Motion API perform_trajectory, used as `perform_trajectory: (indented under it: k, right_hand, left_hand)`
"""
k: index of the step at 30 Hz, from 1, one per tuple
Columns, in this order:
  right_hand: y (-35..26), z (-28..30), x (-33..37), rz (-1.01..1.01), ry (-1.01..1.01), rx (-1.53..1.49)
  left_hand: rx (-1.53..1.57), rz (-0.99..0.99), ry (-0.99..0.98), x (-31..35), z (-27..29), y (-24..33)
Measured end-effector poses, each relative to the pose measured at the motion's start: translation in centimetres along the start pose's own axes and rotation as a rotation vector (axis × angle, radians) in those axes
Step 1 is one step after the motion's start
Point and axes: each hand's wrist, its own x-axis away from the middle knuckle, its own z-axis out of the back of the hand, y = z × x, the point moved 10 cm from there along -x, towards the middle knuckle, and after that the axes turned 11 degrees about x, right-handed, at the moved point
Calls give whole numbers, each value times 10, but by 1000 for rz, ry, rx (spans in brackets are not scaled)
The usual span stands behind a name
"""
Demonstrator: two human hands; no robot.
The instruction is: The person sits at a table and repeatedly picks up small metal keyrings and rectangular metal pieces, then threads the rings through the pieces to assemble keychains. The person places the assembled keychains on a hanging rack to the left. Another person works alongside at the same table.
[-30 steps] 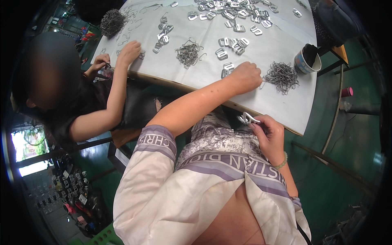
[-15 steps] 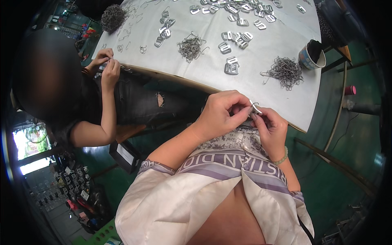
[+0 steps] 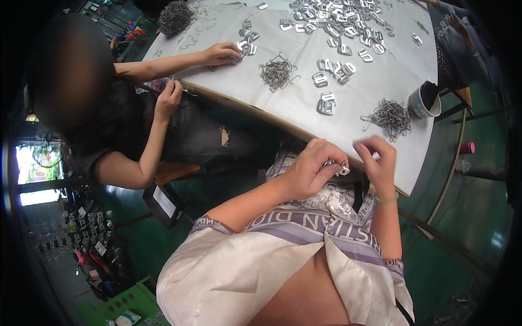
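Observation:
My left hand is closed on a small silver metal buckle, held just off the table's near edge, above my lap. Part of the buckle is hidden by the fingers. To its right my right hand is raised at the table edge, its thumb and fingers apart, with nothing visible in it. Beyond that hand lies a tangled pile of bent wire hooks. A few flat buckles rest on the table ahead of my hands, and another small group is farther back.
A large heap of buckles covers the far table. Another hook pile lies left of centre. At the right edge stands a cup with dark cloth. On the left, a co-worker's hand touches buckles; another person's arm shows far right.
My right hand has come away from the buckle and opened, moving right and up toward the table edge. My left hand keeps the buckle. The co-worker has reached one hand out to the buckles.

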Motion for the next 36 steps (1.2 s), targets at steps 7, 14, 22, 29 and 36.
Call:
perform_trajectory:
  k: [7, 14, 22, 29, 36]
  right_hand:
    - [1, -91, -81, 252, 9, 544]
    - [30, -55, -80, -142, -185, 125]
    - [7, -12, 13, -381, -30, -595]
    - [-3, -6, 33, -336, 96, -532]
    - [-1, 17, 52, -273, 234, -368]
  left_hand:
    - [-15, -8, -10, 2, -3, 5]
    - [-12, 123, 88, 7, 9, -11]
    - [-89, 166, 146, -2, 4, -27]
    - [-141, 142, 118, -2, -6, -28]
    - [288, 409, 28, -30, 4, -75]
